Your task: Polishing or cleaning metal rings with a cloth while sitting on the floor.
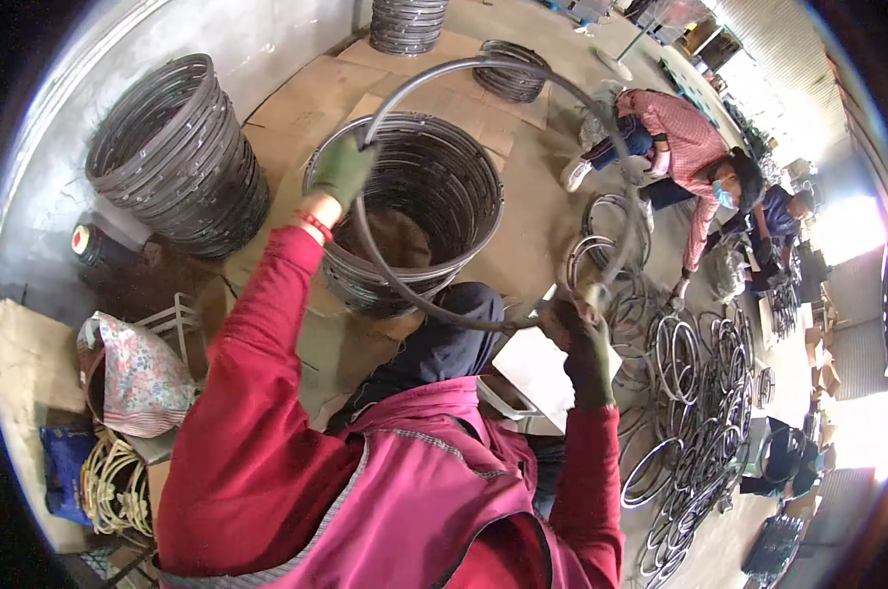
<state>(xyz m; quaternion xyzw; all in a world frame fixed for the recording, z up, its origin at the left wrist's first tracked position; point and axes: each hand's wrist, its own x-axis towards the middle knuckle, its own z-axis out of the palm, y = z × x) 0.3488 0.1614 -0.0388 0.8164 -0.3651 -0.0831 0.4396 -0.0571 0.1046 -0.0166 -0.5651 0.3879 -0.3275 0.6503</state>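
A large dark grey hoop (473,64), which looks like a bicycle wheel rim, is raised in front of me and tilted. My left hand (344,169), in a green glove and slightly blurred, is closed on its left side. At the lower right of the hoop, my right hand (579,329) grips it with closed fingers, also gloved. Behind and below the hoop stands a tall round stack of similar dark rims (496,201), hollow in the middle. My knee lies close to the near side of this stack.
Another tall stack of rims (193,162) leans at the left by the wall, near a floral cloth (144,373). Loose rings (679,393) cover the floor at right. A person in a checked red top (674,128) bends over them. Cardboard (311,93) lies beneath the stacks.
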